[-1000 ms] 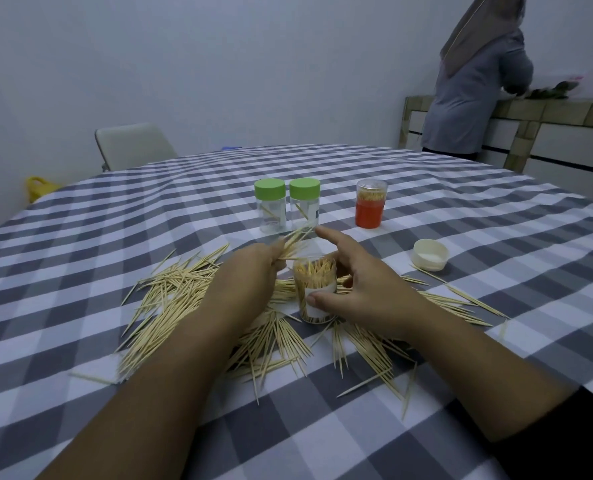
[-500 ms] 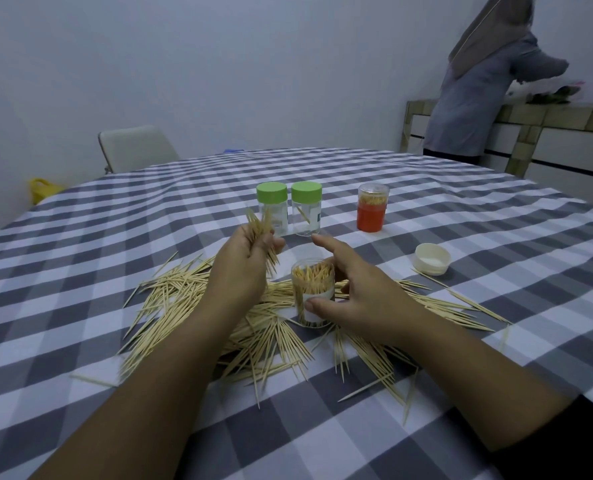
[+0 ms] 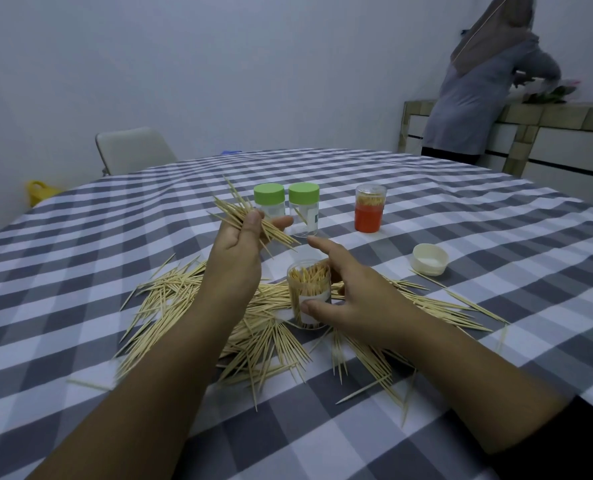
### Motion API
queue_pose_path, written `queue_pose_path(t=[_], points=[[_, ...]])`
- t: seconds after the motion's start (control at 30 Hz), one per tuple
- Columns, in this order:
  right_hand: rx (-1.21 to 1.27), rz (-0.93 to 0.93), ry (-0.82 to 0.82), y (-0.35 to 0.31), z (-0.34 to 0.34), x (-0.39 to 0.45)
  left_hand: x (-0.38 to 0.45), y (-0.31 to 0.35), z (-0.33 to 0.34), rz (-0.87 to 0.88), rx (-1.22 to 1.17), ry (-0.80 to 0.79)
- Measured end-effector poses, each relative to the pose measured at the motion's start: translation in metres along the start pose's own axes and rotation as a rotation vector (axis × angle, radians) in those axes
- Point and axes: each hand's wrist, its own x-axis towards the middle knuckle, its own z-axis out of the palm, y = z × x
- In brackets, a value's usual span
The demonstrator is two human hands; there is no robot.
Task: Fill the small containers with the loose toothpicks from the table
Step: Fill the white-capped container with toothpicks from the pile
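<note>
The left hand point(image 3: 241, 244) grips a bunch of toothpicks point(image 3: 250, 220) above and left of the open jar point(image 3: 309, 293), which the right hand point(image 3: 353, 299) clasps.

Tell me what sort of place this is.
Probably a home dining room or kitchen: a round table with a checked cloth, a chair drawn up at its far side, and a counter along the wall where another person stands working.

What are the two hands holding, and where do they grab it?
The left hand grips a bunch of toothpicks around their middle. The right hand holds the open jar by its side, thumb on the label.
</note>
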Motion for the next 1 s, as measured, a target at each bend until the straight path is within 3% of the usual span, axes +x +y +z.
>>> queue_pose_path(t=[0.4,1.0], points=[[0.056,-0.012,0.02,0.0,0.003,0.0,-0.009,-0.007,0.009,0.059,0.217,-0.23],[0.06,-0.019,-0.024,-0.006,0.005,-0.001,-0.006,-0.009,0.01,0.082,0.097,-0.149]])
